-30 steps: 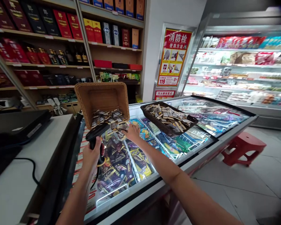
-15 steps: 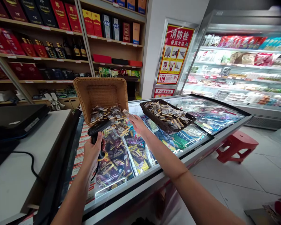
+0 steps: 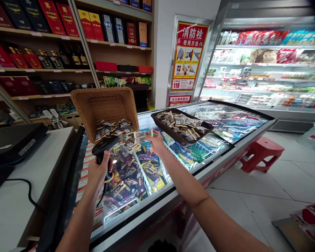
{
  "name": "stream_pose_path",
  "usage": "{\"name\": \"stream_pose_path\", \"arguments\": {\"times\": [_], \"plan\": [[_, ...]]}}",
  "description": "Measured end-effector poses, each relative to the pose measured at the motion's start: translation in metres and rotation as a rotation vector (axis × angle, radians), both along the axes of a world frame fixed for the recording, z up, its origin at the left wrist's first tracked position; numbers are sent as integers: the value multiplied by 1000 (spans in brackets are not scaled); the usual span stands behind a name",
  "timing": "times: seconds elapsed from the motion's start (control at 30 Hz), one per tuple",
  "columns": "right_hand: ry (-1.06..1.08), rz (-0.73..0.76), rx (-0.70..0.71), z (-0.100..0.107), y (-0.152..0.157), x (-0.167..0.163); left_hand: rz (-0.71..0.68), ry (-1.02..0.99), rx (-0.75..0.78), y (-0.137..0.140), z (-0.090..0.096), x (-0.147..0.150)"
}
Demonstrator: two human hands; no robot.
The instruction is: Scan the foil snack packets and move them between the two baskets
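Note:
My left hand [image 3: 98,171] is wrapped round the handle of a black barcode scanner [image 3: 105,145], held above the freezer's glass top. Between the fingers of my right hand [image 3: 156,140] is a small clear packet [image 3: 143,136] with a printed label. Behind the scanner, a tan wicker basket [image 3: 105,101] lies tipped with its opening towards me, and many small packets [image 3: 112,128] rest inside it and spill out at its mouth. To the right of my right hand, a dark brown woven tray [image 3: 170,134] holds a heap of similar packets [image 3: 182,122].
The chest freezer [image 3: 157,201] with bagged ice creams under its glass spans the middle. A counter [image 3: 42,164] with a dark device [image 3: 13,143] and a cable stands at left. A red stool [image 3: 264,152] is on the floor at right, before a lit display fridge [image 3: 267,73].
My right hand has turned the packet so its label faces more towards me and the scanner. The whole view has shifted slightly, moving things left in the picture.

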State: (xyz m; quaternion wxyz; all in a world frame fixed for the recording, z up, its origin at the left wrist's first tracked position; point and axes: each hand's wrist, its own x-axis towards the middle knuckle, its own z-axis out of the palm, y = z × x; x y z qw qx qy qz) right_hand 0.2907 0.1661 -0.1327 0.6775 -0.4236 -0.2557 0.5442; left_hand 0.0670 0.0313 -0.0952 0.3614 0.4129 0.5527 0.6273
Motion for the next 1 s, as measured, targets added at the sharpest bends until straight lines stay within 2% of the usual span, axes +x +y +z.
{"name": "stream_pose_path", "arguments": {"times": [0.17,0.27,0.33,0.53,0.87,1.0], "plan": [[-43,-13,54,0,2,1,-185,157,-48,-3,-5,-3],[-31,-43,58,0,3,2,-316,287,-110,-8,-3,1],[-22,-54,52,-1,2,4,-350,336,-130,-12,2,6],[-31,-98,49,0,1,4,-319,326,-142,-17,10,14],[-88,-97,50,-1,2,5,-303,339,-147,-11,5,11],[-134,-99,8,5,0,2,-259,332,-92,-12,1,12]]}}
